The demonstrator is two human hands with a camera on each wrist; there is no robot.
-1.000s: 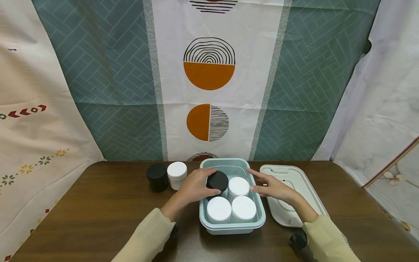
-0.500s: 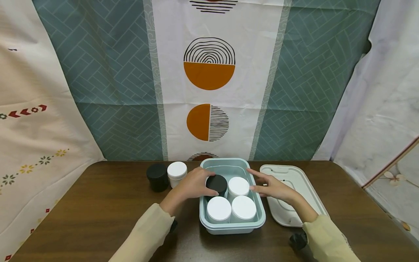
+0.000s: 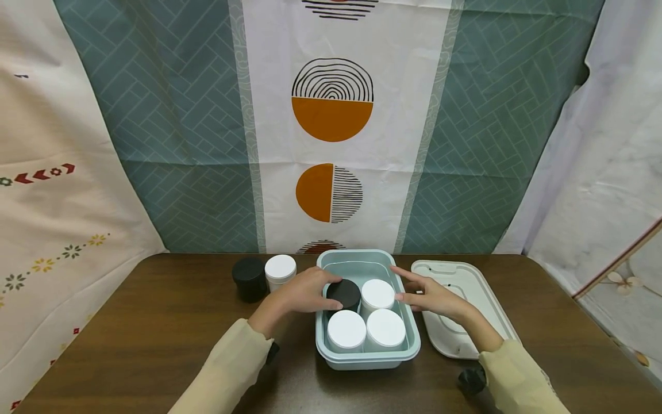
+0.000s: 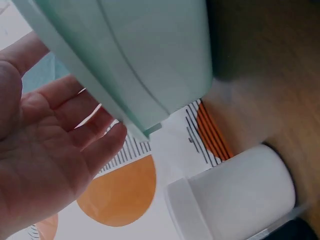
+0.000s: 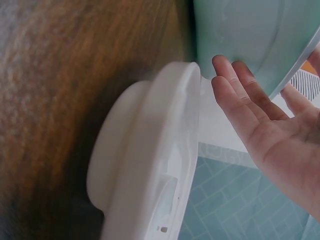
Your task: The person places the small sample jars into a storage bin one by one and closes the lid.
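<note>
A pale blue-green plastic bin holds several lidded jars. My left hand reaches over its left rim and grips a black jar, thumb and index finger on either side of the lid; the jar's lower part is hidden. White jars stand close beside and in front of it. My right hand lies at the bin's right rim, its index finger extended along the edge and thumb near a white jar. In the right wrist view, the other right-hand fingers lie along the bin's outer wall.
Left of the bin, another black jar and a white jar stand together on the dark wooden table. A white rectangular lid lies right of the bin, partly under my right forearm. A patterned cloth hangs behind the table.
My left hand has brought the black jar a little nearer to me and lower inside the bin, close behind the front left white jar. My right hand has stayed at the rim.
</note>
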